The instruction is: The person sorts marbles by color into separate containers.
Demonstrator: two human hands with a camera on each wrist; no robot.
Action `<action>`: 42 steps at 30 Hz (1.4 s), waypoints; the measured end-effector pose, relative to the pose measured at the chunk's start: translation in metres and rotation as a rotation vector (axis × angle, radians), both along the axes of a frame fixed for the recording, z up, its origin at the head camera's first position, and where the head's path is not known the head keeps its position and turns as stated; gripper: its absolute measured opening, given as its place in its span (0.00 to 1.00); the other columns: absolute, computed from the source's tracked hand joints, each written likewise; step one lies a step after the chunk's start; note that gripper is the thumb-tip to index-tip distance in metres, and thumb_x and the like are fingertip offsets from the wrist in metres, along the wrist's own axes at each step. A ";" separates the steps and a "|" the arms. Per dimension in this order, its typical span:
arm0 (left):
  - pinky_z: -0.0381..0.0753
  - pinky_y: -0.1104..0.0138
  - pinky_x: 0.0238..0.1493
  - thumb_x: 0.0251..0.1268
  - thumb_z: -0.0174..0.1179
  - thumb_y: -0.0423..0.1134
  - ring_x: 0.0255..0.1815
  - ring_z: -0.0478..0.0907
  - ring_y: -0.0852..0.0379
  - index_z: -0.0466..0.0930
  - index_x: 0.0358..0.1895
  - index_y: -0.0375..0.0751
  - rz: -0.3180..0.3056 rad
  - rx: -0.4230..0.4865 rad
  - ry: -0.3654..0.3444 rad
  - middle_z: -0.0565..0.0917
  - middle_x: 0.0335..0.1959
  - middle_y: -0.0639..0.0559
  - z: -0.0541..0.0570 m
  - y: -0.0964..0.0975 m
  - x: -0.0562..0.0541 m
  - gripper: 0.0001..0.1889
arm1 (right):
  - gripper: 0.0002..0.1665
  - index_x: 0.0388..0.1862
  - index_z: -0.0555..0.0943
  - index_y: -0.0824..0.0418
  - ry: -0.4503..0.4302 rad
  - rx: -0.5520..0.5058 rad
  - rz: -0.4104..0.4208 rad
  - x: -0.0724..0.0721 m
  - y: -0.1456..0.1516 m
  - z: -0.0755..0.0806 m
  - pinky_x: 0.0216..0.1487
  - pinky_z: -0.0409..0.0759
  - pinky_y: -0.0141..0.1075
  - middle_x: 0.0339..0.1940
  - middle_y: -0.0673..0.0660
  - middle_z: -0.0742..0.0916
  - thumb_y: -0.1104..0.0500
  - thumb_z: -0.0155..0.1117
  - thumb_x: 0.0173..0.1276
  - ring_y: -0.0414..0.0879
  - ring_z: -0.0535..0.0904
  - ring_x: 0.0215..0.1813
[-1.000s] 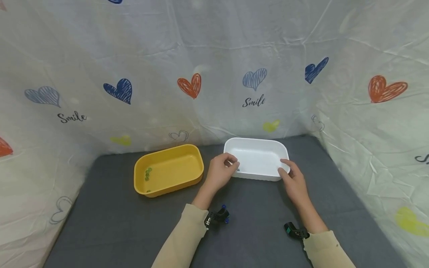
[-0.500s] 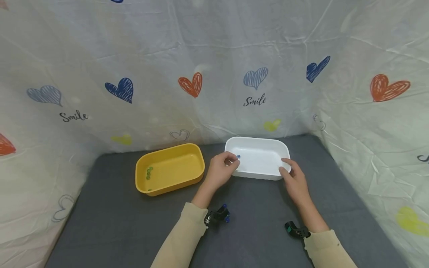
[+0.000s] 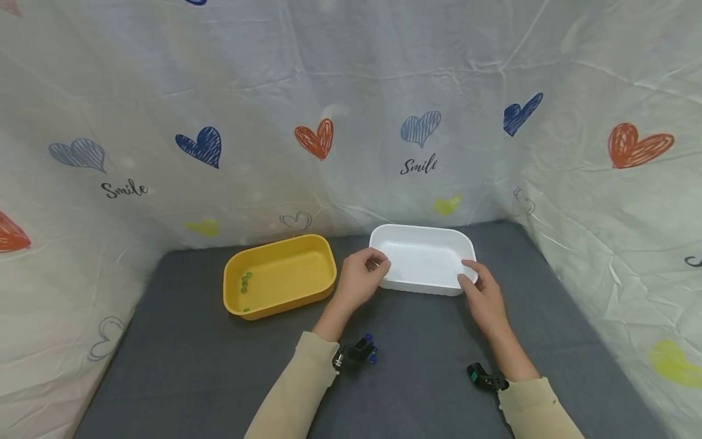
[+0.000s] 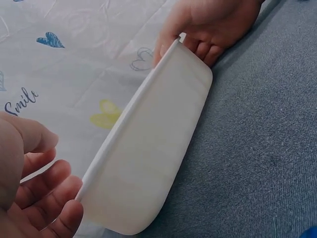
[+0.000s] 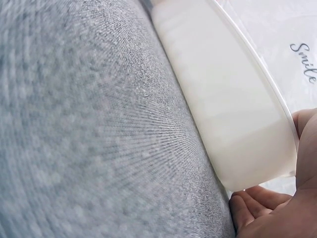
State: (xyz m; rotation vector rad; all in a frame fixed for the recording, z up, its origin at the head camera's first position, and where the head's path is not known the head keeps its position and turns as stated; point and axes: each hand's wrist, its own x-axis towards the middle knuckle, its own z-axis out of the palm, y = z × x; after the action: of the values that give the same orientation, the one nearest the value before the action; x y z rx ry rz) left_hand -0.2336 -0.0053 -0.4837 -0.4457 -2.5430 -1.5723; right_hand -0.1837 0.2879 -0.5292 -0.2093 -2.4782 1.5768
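The white plastic tray (image 3: 419, 256) stands at the back of the table, between both hands. My left hand (image 3: 362, 277) holds its left end, fingers curled at the rim and covering the near left corner. In the left wrist view the left fingers (image 4: 54, 188) meet the tray's end. At the opposite end my right hand (image 3: 484, 300) grips the tray, thumb at the near rim. The right wrist view shows the right fingers (image 5: 252, 203) low against the tray's end wall (image 5: 247, 129). Inside, the visible floor of the tray is plain white.
A yellow tray (image 3: 304, 299) stands left of the white one, with several small green pieces (image 3: 244, 283) along its left side. The table has a dark grey cloth (image 3: 417, 372). A curtain printed with hearts (image 3: 351, 79) hangs close behind both trays.
A small blue piece in the white tray shifted from the near left corner toward the back, and now is out of sight. Both hands stay at the tray's ends; the view shifts slightly.
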 end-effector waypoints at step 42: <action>0.85 0.67 0.41 0.80 0.64 0.33 0.37 0.83 0.63 0.90 0.52 0.41 -0.247 -0.025 -0.104 0.90 0.41 0.56 -0.047 -0.046 0.077 0.07 | 0.29 0.81 0.73 0.59 -0.001 0.004 -0.019 0.001 -0.003 0.001 0.76 0.69 0.61 0.85 0.62 0.70 0.50 0.57 0.87 0.58 0.63 0.85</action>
State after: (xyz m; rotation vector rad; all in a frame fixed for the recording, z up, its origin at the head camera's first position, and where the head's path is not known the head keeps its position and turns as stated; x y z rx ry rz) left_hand -0.1566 -0.0511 -0.5312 -0.7237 -2.6747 -1.6846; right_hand -0.1828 0.2847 -0.5284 -0.2325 -2.4729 1.5640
